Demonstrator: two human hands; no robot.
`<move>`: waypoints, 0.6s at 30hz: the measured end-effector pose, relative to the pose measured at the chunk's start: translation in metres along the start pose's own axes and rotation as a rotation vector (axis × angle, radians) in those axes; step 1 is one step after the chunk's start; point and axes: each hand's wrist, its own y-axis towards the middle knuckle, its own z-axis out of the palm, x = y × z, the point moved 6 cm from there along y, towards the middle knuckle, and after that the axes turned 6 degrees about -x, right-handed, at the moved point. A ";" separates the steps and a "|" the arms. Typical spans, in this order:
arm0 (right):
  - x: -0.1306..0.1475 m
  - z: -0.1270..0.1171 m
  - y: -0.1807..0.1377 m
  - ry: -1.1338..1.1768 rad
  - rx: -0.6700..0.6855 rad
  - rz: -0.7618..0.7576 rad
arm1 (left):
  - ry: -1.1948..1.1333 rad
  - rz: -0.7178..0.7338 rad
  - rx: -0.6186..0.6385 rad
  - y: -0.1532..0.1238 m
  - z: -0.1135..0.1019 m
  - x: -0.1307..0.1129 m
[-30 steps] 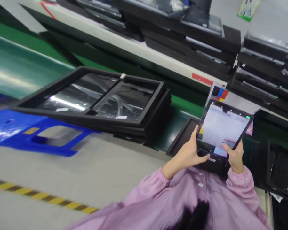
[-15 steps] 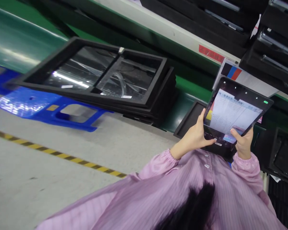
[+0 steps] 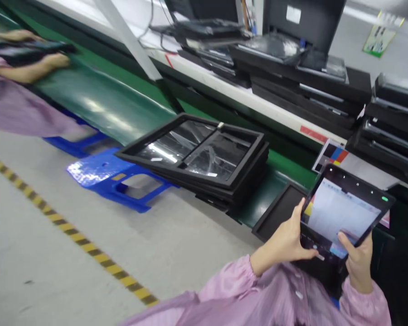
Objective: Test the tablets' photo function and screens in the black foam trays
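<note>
Left hand (image 3: 290, 239) and right hand (image 3: 360, 261) — each grip clamped on a tablet (image 3: 347, 215) — its screen (image 3: 342, 210) lit

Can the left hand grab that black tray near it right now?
Probably not without letting go: the left grip is busy holding the tablet. Otherwise, the black tray looks close by, with nothing visible blocking it.

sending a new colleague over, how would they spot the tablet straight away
Follow the green work surface down to the lower right, past the stack of black frames. There, the left hand and right hand hold the tablet. Unlike the dark tray beside it, it has a lit screen with a green mark at one corner.
</note>
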 end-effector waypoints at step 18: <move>-0.021 -0.005 0.015 0.434 -0.186 0.307 | -0.565 -0.375 -0.231 0.005 0.012 0.057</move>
